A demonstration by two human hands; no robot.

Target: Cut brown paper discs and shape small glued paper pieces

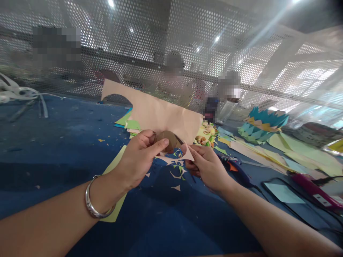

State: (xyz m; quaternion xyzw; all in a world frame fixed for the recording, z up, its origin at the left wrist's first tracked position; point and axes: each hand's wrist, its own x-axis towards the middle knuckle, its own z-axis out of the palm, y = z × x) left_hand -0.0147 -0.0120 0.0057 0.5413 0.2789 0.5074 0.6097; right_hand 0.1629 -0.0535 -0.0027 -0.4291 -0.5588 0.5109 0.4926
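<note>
My left hand (144, 150) is closed, its thumb pressing a round brown cardboard disc (168, 140) against a large pale pink paper sheet (158, 110). The sheet stands up beyond the hands and has a curved notch cut from its left end. In my closed right hand (205, 162) are scissors, mostly hidden by the fingers; a dark blade (178, 139) shows at the disc's right edge. A pointed flap of pink paper (188, 154) lies over the right fingertips. Below the hands, small pink and green paper scraps (176, 173) are scattered on the blue table (166, 221).
A yellow-green paper strip (114, 212) lies under my left wrist. Right of my hands are a blue glue gun (238, 173), a purple power strip (313, 189) with black cords, paper strips (252, 153) and a zigzag paper crown (265, 121). People sit beyond the perforated metal screen (128, 46).
</note>
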